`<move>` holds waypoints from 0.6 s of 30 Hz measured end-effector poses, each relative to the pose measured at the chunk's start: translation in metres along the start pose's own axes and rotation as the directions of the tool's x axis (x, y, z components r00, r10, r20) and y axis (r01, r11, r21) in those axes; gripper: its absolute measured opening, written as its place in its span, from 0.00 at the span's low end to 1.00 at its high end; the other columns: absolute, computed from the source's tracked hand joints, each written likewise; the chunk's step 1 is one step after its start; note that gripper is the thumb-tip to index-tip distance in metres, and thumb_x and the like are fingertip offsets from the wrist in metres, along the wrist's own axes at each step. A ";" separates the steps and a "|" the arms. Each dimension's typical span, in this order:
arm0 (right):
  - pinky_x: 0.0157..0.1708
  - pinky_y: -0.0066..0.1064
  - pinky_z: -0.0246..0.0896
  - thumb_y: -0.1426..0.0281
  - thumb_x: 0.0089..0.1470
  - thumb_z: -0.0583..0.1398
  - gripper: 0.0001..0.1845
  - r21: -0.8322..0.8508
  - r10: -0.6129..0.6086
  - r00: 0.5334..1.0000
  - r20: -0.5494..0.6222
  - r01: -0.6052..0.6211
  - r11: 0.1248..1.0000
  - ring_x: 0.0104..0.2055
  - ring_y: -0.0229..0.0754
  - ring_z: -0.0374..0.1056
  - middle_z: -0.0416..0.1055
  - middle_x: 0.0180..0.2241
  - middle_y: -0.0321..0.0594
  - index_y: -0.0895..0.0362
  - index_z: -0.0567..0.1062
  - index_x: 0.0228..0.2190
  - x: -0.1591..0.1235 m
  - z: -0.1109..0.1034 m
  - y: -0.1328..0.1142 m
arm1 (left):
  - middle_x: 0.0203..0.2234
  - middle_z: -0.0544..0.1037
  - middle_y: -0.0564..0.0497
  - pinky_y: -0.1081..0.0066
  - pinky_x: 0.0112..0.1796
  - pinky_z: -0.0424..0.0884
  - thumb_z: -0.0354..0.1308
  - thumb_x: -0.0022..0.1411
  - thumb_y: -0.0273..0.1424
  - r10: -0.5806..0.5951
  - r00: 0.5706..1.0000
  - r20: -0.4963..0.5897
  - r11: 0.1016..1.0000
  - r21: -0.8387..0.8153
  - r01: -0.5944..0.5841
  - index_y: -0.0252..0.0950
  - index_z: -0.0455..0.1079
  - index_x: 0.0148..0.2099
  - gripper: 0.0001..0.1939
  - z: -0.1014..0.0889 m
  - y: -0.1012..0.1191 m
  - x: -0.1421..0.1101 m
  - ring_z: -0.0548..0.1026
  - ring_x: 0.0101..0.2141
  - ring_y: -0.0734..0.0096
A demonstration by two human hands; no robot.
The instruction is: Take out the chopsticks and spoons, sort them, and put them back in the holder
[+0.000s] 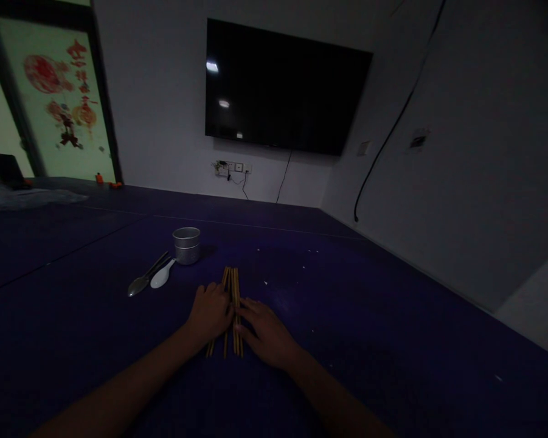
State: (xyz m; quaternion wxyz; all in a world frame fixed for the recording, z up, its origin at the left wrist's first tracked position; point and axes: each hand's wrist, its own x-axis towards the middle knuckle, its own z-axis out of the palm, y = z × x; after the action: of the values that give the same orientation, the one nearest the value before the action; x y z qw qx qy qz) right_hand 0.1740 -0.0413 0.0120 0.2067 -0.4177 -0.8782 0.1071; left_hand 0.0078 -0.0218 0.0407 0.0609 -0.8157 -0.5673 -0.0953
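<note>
My left hand point(210, 311) is half curled over the sticks point(236, 283) (too dim to tell its grip); my right hand point(269, 334), loosely open, touches their right side. Lower ends splay on the surface point(392, 340); light, even side pressure suits.

pass: right of right hand point(268, 334) | block: cup point(187, 248), white spoon point(160, 278), metal spoon point(138, 285) front-left
</note>
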 end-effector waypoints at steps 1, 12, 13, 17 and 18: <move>0.59 0.46 0.48 0.61 0.62 0.50 0.24 0.002 0.003 1.000 -0.002 -0.003 1.000 0.62 0.49 0.53 0.59 0.60 0.46 0.55 0.64 0.57 0.000 0.000 0.000 | 0.39 0.75 0.39 0.54 0.43 0.62 0.45 0.61 0.31 0.000 1.000 0.009 1.000 0.003 0.000 0.33 0.72 0.37 0.15 0.000 0.001 0.000 0.70 0.43 0.53; 0.60 0.46 0.47 0.62 0.62 0.50 0.23 0.013 -0.010 1.000 0.004 0.010 1.000 0.62 0.48 0.53 0.57 0.60 0.46 0.55 0.65 0.56 0.000 -0.003 -0.002 | 0.39 0.75 0.39 0.55 0.44 0.62 0.43 0.63 0.30 -0.087 0.996 0.002 0.996 0.034 0.087 0.31 0.73 0.39 0.16 -0.014 -0.010 -0.004 0.70 0.44 0.52; 0.60 0.46 0.47 0.62 0.62 0.50 0.23 0.013 -0.006 1.000 0.004 0.006 1.000 0.62 0.48 0.52 0.57 0.60 0.47 0.55 0.65 0.56 0.000 -0.003 -0.002 | 0.39 0.75 0.39 0.56 0.44 0.62 0.44 0.63 0.30 -0.086 0.996 0.014 0.996 0.037 0.085 0.31 0.73 0.39 0.16 -0.013 -0.012 -0.005 0.70 0.44 0.53; 0.60 0.47 0.47 0.61 0.62 0.50 0.23 0.015 0.004 1.000 0.011 -0.004 1.000 0.62 0.49 0.52 0.58 0.60 0.46 0.54 0.64 0.56 -0.001 -0.002 -0.001 | 0.39 0.75 0.40 0.57 0.44 0.62 0.45 0.62 0.30 -0.051 0.997 0.050 0.998 0.041 0.049 0.32 0.72 0.38 0.15 -0.006 -0.016 -0.006 0.71 0.44 0.54; 0.60 0.47 0.47 0.61 0.62 0.50 0.23 0.017 0.003 1.000 0.009 -0.003 1.000 0.62 0.49 0.52 0.58 0.60 0.45 0.53 0.64 0.57 -0.001 -0.002 0.000 | 0.39 0.76 0.40 0.57 0.44 0.62 0.44 0.62 0.30 -0.044 0.998 0.051 0.998 0.044 0.042 0.33 0.72 0.39 0.15 -0.005 -0.015 -0.006 0.71 0.44 0.54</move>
State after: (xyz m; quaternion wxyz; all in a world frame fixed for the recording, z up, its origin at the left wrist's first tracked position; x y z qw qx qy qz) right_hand 0.1751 -0.0425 0.0134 0.2063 -0.4169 -0.8775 0.1168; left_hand -0.0090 -0.0228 0.0436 0.0616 -0.8040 -0.5880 -0.0634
